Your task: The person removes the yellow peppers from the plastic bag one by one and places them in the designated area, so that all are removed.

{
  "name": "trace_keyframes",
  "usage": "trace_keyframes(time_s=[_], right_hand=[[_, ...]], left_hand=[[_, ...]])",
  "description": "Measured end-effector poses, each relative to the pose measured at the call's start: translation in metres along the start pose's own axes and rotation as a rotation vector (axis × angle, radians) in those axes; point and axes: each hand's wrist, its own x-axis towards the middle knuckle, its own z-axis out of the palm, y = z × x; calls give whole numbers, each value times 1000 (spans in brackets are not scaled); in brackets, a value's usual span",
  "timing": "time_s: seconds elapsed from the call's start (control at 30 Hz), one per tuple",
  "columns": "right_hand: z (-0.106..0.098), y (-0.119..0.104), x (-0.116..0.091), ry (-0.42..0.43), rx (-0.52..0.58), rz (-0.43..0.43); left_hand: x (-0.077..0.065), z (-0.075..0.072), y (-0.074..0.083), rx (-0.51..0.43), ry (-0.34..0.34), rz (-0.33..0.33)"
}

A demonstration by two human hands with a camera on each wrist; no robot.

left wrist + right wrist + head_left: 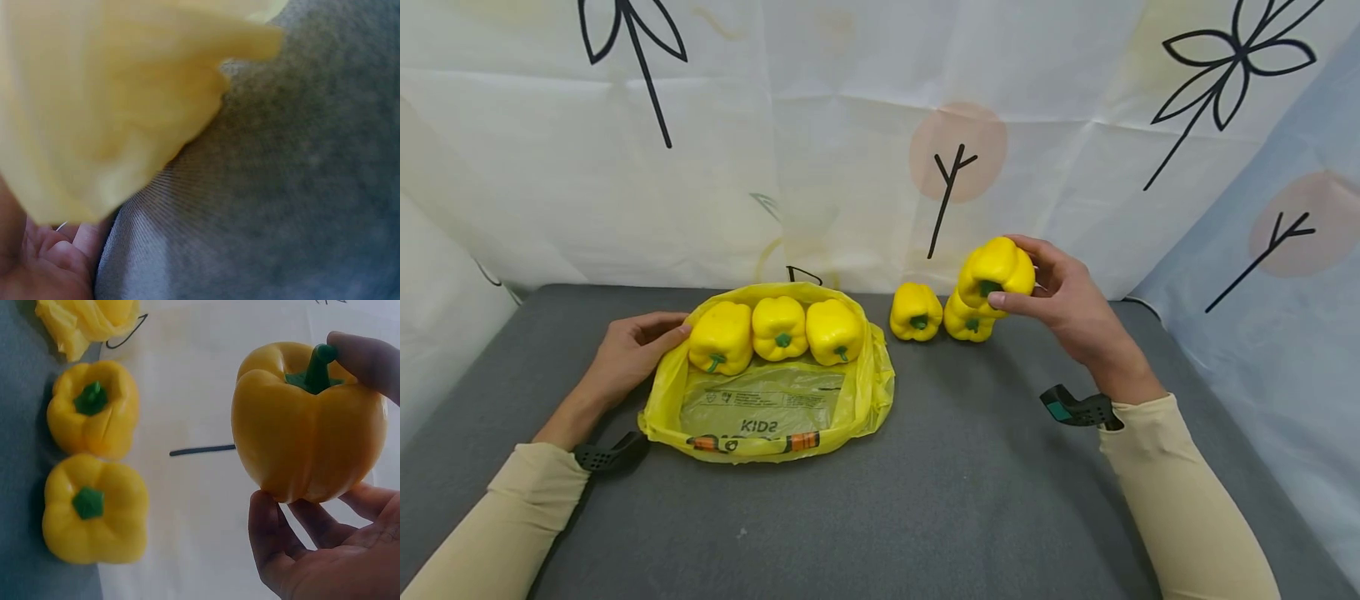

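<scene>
My right hand (1067, 308) holds a yellow bell pepper (997, 267) between thumb and fingers, raised off the table. In the right wrist view the thumb lies by the pepper's green stem (317, 370), with fingertips under its other end. Two more yellow peppers, one on the left (916, 312) and one partly hidden behind the held one (967, 321), sit on the table. A yellow plastic bag (872, 392) lies with its mouth wide. Inside, along its far side, stand three peppers (780, 327). My left hand (638, 354) grips the bag's left rim; its fingertips are partly hidden.
The grey cloth-covered table (940, 500) reaches back to a pale patterned curtain (850, 150) close behind the peppers. Another hanging cloth (1285, 333) borders the right side. A black band (1078, 408) is on my right wrist.
</scene>
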Motion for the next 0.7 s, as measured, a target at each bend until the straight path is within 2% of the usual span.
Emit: trace_keyframes(time_s=[0.7], right_hand=[[-51,27,7,-114,-148,29]], left_hand=[[0,0,0,-7,-2,-3]])
